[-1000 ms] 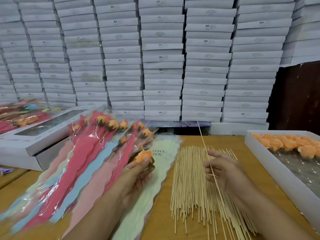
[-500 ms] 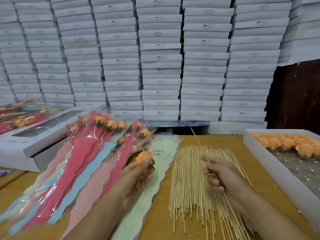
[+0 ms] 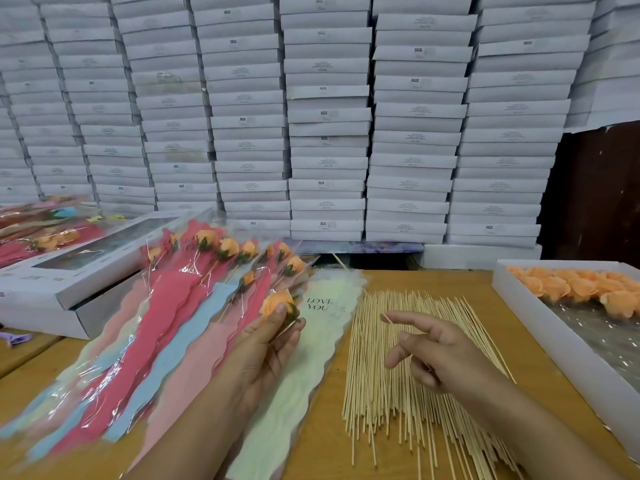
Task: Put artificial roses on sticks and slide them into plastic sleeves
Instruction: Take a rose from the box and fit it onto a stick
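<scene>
My left hand point(image 3: 266, 355) holds an orange artificial rose point(image 3: 275, 303) by its green base, above a pale green sleeve printed "LOVE YOU" point(image 3: 311, 358). My right hand point(image 3: 440, 355) hovers over the pile of thin wooden sticks point(image 3: 377, 403). It pinches one stick point(image 3: 387, 319), whose tip pokes out past the index finger toward the rose, about a hand's width away. The rest of that stick is hidden by the hand. To the left lie several filled sleeves point(image 3: 166, 323) in red, blue and pink, fanned out with roses inside.
A white box point(image 3: 512, 306) with loose orange roses point(image 3: 571, 289) stands at the right edge of the wooden table. A windowed white box point(image 3: 86, 271) sits at the left. Tall stacks of white cartons point(image 3: 329, 133) wall off the back.
My right hand has lowered the stick from pointing up to lying along the index finger, aimed left at the rose. My left hand with the rose has barely moved.
</scene>
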